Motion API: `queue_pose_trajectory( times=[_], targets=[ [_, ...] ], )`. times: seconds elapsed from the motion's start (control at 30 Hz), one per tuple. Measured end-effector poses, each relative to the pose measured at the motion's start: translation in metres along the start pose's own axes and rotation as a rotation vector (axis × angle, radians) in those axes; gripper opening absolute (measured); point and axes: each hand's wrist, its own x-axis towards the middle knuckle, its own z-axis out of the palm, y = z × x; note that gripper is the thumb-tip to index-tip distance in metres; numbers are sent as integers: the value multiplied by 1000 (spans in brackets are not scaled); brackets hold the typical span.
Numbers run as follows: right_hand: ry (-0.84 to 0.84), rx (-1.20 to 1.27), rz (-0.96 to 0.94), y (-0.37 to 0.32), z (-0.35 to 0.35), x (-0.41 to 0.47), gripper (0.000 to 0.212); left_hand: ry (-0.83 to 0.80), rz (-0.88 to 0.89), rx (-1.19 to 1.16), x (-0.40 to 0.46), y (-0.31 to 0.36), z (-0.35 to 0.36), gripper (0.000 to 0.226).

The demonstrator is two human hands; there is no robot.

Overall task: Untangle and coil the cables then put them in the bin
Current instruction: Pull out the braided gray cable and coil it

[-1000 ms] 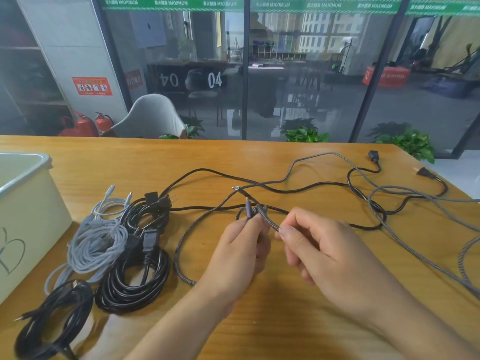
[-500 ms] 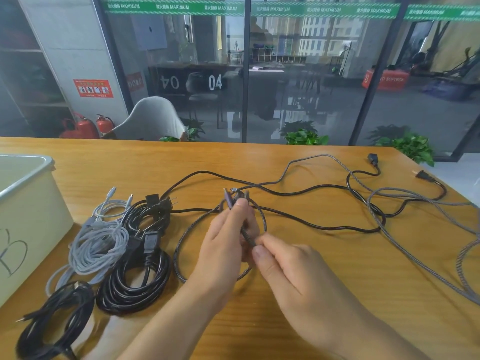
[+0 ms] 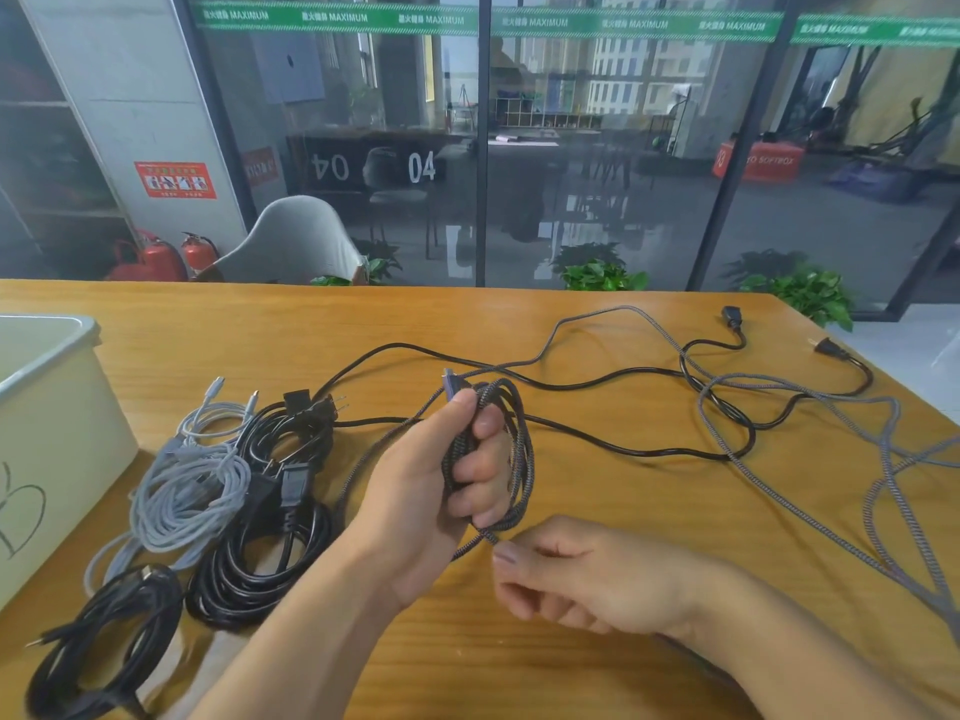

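Observation:
My left hand grips a small coil of dark braided cable above the middle of the table, its plug end poking up past my thumb. My right hand sits just below, pinching the same cable where it leaves the coil. The rest of this braided cable trails right in loose loops, crossing a loose black power cord. At the left lie coiled cables: a grey one, a black one and a thin black one. The beige bin stands at the far left.
The wooden table ends at the right near the black cord's plug. Behind the far edge are a glass wall, a white chair and potted plants.
The braided cable now forms several loops in my left hand instead of one. My right hand moved down and right, drawing the cable below the coil.

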Motion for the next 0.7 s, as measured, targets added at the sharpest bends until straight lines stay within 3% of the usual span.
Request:
queue_pose_trajectory(
  times=[0.13,0.2,0.33,0.47,0.63,0.7],
  targets=[
    [-53,-45,92,16,-32,-5,42,-117,-35,10,-4,5,-3,34],
    [12,-121,126,21,-52,-14,44,-174,-53,30,-5,10,-5,33],
    [338,-299,184,35,-83,-30,44,-297,-141,127,-7,13,-5,34],
    [633,-70,177,46,-105,-39,32,-413,-224,210,-8,8,-2,31],
    [386,135,78,52,-119,-63,27,-439,-252,254,-9,6,0,30],
    [355,172,91,56,-122,-65,35,-407,-258,211,-8,8,-2,30]
  ],
)
